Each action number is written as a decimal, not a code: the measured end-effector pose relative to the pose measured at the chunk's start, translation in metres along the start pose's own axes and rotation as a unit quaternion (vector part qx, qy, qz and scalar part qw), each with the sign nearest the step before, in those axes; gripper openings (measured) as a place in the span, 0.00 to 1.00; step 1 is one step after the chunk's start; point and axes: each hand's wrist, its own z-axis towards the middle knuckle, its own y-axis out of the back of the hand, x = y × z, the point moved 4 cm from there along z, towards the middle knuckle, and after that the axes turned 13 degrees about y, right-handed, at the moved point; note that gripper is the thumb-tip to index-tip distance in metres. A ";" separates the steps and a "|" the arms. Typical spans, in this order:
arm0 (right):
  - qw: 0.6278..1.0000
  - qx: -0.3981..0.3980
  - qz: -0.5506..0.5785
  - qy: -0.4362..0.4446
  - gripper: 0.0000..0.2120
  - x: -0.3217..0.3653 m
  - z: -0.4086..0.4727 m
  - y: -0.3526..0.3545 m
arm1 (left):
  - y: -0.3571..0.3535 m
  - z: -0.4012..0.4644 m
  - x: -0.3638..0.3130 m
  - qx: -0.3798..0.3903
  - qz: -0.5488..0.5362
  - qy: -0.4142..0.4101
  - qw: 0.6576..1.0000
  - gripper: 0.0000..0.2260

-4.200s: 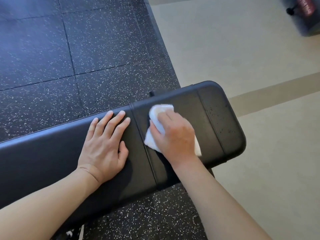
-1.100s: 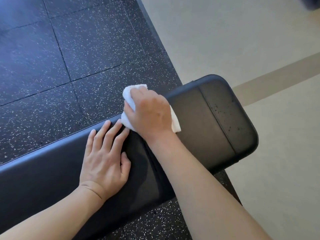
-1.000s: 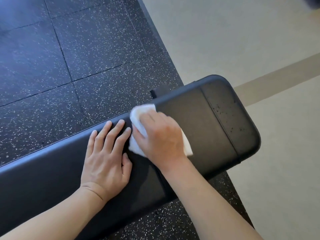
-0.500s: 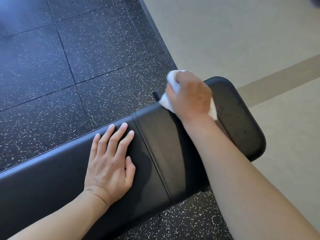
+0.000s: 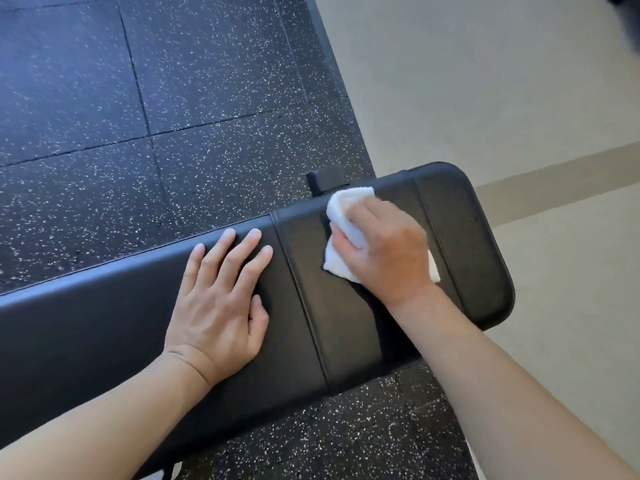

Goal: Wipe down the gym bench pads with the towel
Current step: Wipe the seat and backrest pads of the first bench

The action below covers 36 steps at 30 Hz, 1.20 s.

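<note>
A black gym bench runs from lower left to right. Its long pad (image 5: pixel 86 327) meets a shorter end pad (image 5: pixel 471 244) at a seam. My left hand (image 5: pixel 221 299) lies flat with fingers spread on the long pad, just left of the seam. My right hand (image 5: pixel 384 251) presses a crumpled white towel (image 5: pixel 346 206) onto the middle of the end pad. The towel sticks out beyond my fingers and at the wrist side; the rest is hidden under my palm.
Black speckled rubber floor tiles (image 5: pixel 173 98) lie beyond and under the bench. Beige smooth flooring (image 5: pixel 502 81) with a darker stripe (image 5: pixel 554 181) fills the right. A black bench bracket (image 5: pixel 325 180) pokes out behind the end pad.
My right hand has slid the towel from the far edge of the end pad back toward me, onto its middle. The left hand stays planted on the long pad.
</note>
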 end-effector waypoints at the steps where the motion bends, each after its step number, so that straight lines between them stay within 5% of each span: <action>1: 1.000 0.002 -0.012 -0.029 0.10 -0.017 0.005 -0.001 | -0.001 0.000 0.000 0.002 0.001 -0.002 1.000 0.29; 6: 0.973 0.041 0.001 -0.226 0.12 -0.039 0.032 -0.016 | -0.004 -0.001 0.003 0.015 -0.014 0.005 1.000 0.29; 12: 0.946 0.135 0.027 -0.295 0.10 -0.022 0.048 -0.013 | 0.003 0.003 0.004 0.083 -0.043 0.003 0.996 0.28; 14: 0.956 0.166 0.038 -0.241 0.09 -0.007 0.059 -0.014 | 0.009 0.006 0.008 0.105 -0.065 -0.004 0.992 0.27; 17: 0.981 0.190 -0.035 -0.031 0.03 0.037 0.082 -0.025 | 0.023 0.028 0.019 0.100 -0.105 -0.027 0.989 0.23; 19: 0.979 0.195 -0.029 0.055 0.07 0.066 0.091 -0.042 | 0.025 0.046 0.036 0.103 -0.117 0.014 0.988 0.21; 23: 0.960 0.276 0.026 0.031 0.06 0.081 0.098 -0.064 | 0.013 0.058 0.053 0.123 -0.072 0.131 0.981 0.21; 27: 0.950 0.313 0.016 0.002 0.12 0.024 0.092 -0.049 | 0.009 0.061 0.046 0.061 -0.064 0.161 0.983 0.18; 32: 0.908 0.371 -0.019 -0.196 0.13 -0.080 0.091 -0.017 | 0.008 0.060 0.045 0.042 -0.060 0.168 0.983 0.17; 36: 0.929 0.350 -0.095 -0.073 0.07 -0.040 0.098 -0.040 | 0.007 0.061 0.046 0.042 -0.065 0.169 0.983 0.18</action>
